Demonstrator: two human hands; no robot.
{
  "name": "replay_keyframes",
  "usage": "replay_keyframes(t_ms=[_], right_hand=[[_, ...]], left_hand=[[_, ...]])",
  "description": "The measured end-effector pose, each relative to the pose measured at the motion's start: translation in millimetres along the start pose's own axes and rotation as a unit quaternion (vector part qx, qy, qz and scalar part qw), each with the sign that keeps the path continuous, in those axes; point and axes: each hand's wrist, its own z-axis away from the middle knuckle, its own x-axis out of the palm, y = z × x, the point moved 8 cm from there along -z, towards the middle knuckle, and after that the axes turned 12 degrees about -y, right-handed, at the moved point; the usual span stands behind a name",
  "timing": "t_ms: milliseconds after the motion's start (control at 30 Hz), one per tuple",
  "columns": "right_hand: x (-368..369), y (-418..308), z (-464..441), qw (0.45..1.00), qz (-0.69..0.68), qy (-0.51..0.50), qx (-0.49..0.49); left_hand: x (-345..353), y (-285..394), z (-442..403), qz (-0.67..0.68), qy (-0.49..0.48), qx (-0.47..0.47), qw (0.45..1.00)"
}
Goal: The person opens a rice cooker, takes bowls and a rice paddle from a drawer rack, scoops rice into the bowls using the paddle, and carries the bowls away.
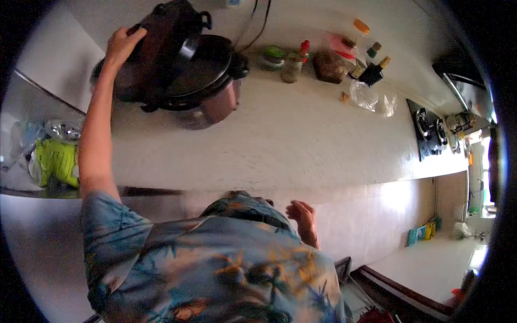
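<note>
A large electric pressure cooker [212, 102] with a dark rim and a shiny brownish body stands at the left of the counter. Its dark lid [164, 29] is raised and tilted at the back left of the pot. My left hand [123, 46] grips the lid's left edge, thumb lying on top and the other fingers hidden behind it. The inside of the pot is dark, so its contents cannot be made out. My right hand [302, 215] hangs low in front of my body, away from the counter, its fingers loosely bent and nothing visible in them.
Along the wall stand a green-lidded jar [273, 56], a glass jar [291, 69], dark bottles [374, 72] and crumpled clear plastic [363, 96]. A black gas stove [428, 132] sits farther right. Yellow-green packets [56, 161] lie at the left. A cord [262, 27] runs up the wall.
</note>
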Motion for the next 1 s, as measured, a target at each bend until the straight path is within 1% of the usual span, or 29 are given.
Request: replay_keyframes(t_ms=[33,67,100,167,200,267,300,367,400,433,500,533,567,633,667,700,767,833,867,900,967,1000], right_hand=[[-4,3,-1,1.000,0.002,0.002,-0.002],[-4,5,-1,1.000,0.003,0.004,-0.001],[-3,4,0,1.000,0.006,-0.001,0.002],[3,-3,1,1.000,0.000,-0.022,-0.018],[3,-2,-2,0.999,0.004,-0.029,-0.014],[0,3,-9,0.999,0.009,-0.029,0.013],[1,6,-11,0.999,0.014,-0.036,0.019],[2,2,-17,0.998,0.009,-0.059,-0.006],[4,1,-19,0.998,0.015,-0.068,0.004],[4,-1,-23,0.998,0.023,-0.060,0.014],[6,-2,-29,0.997,0.035,-0.057,0.030],[3,-2,-30,0.997,0.050,-0.048,0.027],[1,-3,-32,0.997,0.065,-0.038,0.022],[5,-5,-32,0.996,0.075,-0.039,0.040],[6,-6,-33,0.995,0.077,-0.042,0.043],[7,-6,-33,0.995,0.079,-0.044,0.046],[10,-5,-33,0.995,0.072,-0.040,0.057],[12,-2,-30,0.995,0.064,-0.035,0.069],[13,0,-29,0.995,0.072,-0.028,0.070],[14,1,-27,0.994,0.079,-0.022,0.070],[16,8,-19,0.994,0.070,-0.016,0.080],[16,9,-18,0.995,0.067,-0.019,0.075]], left_hand=[[-10,-4,10,0.023,-0.003,-0.036,0.999],[-23,-8,27,0.063,0.026,-0.060,0.996],[-36,-20,40,0.022,0.065,-0.118,0.991],[-53,-33,76,0.033,0.113,-0.170,0.978],[-57,-54,85,0.030,0.117,-0.176,0.977],[-57,-100,103,0.066,0.100,-0.143,0.982],[-58,-95,119,0.062,0.103,-0.152,0.981],[-68,-68,165,-0.102,0.191,-0.237,0.947],[-64,-76,179,-0.086,0.180,-0.259,0.945],[-55,-100,185,-0.041,0.150,-0.237,0.959],[-46,-119,213,-0.084,0.156,-0.292,0.940],[-42,-113,231,-0.114,0.183,-0.338,0.916],[-32,-130,239,-0.099,0.155,-0.330,0.926],[-13,-133,259,-0.065,0.173,-0.329,0.926],[-2,-142,266,-0.065,0.115,-0.401,0.907],[6,-127,267,-0.037,0.102,-0.363,0.926],[29,-156,279,-0.092,0.083,-0.377,0.918],[52,-151,287,-0.046,0.028,-0.405,0.913],[60,-142,287,-0.075,-0.029,-0.415,0.906],[77,-162,292,-0.070,-0.029,-0.412,0.908],[89,-156,300,-0.063,-0.072,-0.432,0.897],[94,-151,298,-0.060,-0.070,-0.425,0.901]])
